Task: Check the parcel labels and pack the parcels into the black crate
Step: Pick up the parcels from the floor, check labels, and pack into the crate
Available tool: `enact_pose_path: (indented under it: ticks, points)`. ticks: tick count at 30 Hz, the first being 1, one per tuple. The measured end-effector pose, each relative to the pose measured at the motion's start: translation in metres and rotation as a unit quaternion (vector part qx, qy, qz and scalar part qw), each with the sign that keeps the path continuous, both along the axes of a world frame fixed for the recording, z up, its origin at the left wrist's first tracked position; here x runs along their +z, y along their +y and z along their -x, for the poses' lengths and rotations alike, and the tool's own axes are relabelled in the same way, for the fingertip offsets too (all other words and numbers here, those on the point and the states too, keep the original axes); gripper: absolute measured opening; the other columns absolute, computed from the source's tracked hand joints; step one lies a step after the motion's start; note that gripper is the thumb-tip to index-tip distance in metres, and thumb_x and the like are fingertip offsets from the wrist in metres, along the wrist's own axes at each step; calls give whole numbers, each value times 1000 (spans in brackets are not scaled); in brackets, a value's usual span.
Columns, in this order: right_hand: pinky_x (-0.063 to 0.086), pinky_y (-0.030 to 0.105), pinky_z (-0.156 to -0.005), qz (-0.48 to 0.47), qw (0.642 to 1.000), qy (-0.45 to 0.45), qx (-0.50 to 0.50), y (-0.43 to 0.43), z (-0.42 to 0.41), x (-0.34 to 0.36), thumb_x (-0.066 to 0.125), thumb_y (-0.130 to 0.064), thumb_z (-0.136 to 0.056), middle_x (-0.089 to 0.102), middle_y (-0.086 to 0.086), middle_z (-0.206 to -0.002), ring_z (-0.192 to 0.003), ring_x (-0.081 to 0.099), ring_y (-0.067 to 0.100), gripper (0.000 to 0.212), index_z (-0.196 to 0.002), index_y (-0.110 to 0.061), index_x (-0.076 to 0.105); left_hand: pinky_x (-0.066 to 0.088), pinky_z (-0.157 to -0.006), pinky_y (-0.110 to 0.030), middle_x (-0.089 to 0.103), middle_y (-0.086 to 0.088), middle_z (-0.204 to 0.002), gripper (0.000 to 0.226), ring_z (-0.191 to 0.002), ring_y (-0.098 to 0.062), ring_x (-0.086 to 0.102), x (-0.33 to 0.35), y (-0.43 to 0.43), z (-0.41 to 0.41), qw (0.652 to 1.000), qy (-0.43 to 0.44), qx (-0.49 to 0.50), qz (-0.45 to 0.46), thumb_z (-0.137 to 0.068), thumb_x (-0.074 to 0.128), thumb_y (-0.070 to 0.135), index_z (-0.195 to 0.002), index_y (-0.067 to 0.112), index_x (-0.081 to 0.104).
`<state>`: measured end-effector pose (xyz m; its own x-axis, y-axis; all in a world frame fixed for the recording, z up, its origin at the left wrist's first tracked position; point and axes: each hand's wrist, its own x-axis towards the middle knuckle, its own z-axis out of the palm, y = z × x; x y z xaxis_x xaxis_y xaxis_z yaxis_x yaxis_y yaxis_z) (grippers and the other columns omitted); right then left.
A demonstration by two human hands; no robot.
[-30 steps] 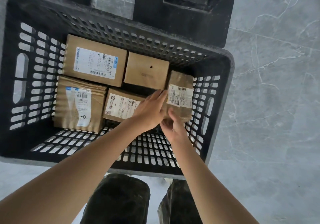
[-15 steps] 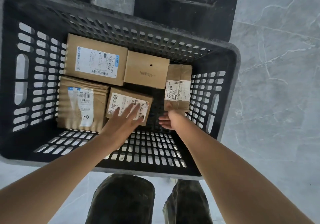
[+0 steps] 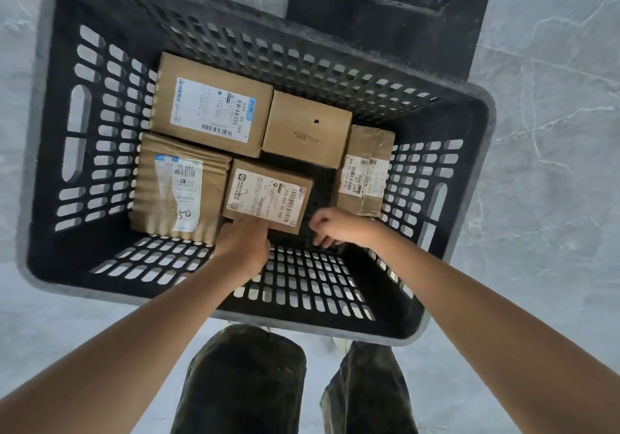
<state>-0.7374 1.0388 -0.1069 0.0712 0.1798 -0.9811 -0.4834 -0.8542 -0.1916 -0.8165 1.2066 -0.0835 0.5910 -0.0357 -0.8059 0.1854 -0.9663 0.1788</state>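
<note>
The black perforated crate (image 3: 235, 14) stands on the floor below me and holds several cardboard parcels. At the back lie a large labelled box (image 3: 211, 111) and a plain box (image 3: 307, 128). In front sit a corrugated-wrapped parcel (image 3: 179, 185) and a small labelled box (image 3: 268, 195). A narrow taped parcel (image 3: 364, 171) lies against the right wall, label up. My left hand (image 3: 246, 245) grips the near edge of the small labelled box, its fingertips hidden under it. My right hand (image 3: 339, 227) hovers just in front of the narrow parcel, fingers loosely curled and holding nothing.
The near part of the crate floor (image 3: 302, 282) is bare grid. A black block-like object (image 3: 402, 14) stands right behind the crate. Grey marble floor tiles (image 3: 553, 198) surround it. My legs in dark trousers (image 3: 241, 383) are at the crate's near rim.
Both hands set the narrow parcel down by the right wall and the right hand let go. My left hand moved onto the small labelled box, then slid back to its near edge.
</note>
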Motion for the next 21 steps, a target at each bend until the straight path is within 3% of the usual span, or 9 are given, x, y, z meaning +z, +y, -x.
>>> enact_pose_path:
  ticks: [2,4,7,9,11,14,18,20,21]
  points:
    - [53,33,-84,-19,995,9,-99,22,14,1,46,-18,-99,55,13,-131,-104,65,28,43,-140,-14,34,46,-93,-40,51,-9,-125,34,-109,-24,52,-3,1,-1,995,85,57,5,-95,40,21,-126,10,49]
    - [54,34,-88,-14,985,-25,-173,37,24,3,44,-8,-98,47,10,-141,-107,63,25,51,-145,-17,27,49,-87,-38,54,-8,-121,35,-102,-22,56,-6,4,0,990,93,99,24,-96,40,20,-128,11,48]
    - [45,38,-104,-14,945,-20,-326,39,41,5,44,3,-94,42,7,-146,-120,53,24,70,-151,-23,12,46,-54,-30,62,-6,-88,24,-68,-18,59,-1,11,-1,981,70,175,46,-95,40,19,-115,13,52]
    - [38,42,-108,-4,919,8,-395,35,50,17,42,5,-93,40,11,-147,-129,45,27,71,-151,-22,12,39,-48,-27,61,-7,-85,22,-59,-16,53,6,20,-3,975,71,202,62,-96,39,18,-112,11,52]
    - [43,46,-100,24,954,-26,-297,32,57,34,42,-1,-95,46,17,-140,-119,53,32,64,-150,-19,17,43,-51,-29,62,-10,-93,23,-62,-18,52,18,29,-4,971,81,213,71,-96,38,17,-111,8,54]
    - [49,47,-82,37,981,-62,-179,30,59,76,40,-10,-97,61,11,-105,-78,56,24,49,-145,-16,31,46,-56,-33,62,-10,-95,25,-64,-19,54,55,36,-6,973,59,214,69,-96,37,16,-110,6,55]
    - [48,50,-92,17,991,-103,-87,32,44,148,35,-12,-98,57,13,-124,-109,58,41,36,-132,-14,47,48,-60,-27,63,-8,-105,29,-72,-15,58,131,34,-10,970,19,227,88,-96,37,17,-117,9,56]
    - [51,42,-88,14,988,-124,-89,38,30,191,33,-11,-99,62,17,-120,-109,59,39,34,-127,-11,52,54,-76,-35,61,-7,-115,30,-84,-17,61,177,33,-16,970,5,223,97,-97,37,19,-120,11,55]
    - [54,31,-79,13,985,-133,-109,43,22,215,33,-11,-99,64,18,-118,-108,61,35,33,-124,-10,54,54,-79,-37,61,-7,-116,29,-88,-18,61,202,33,-21,970,-8,220,99,-97,37,19,-119,12,55]
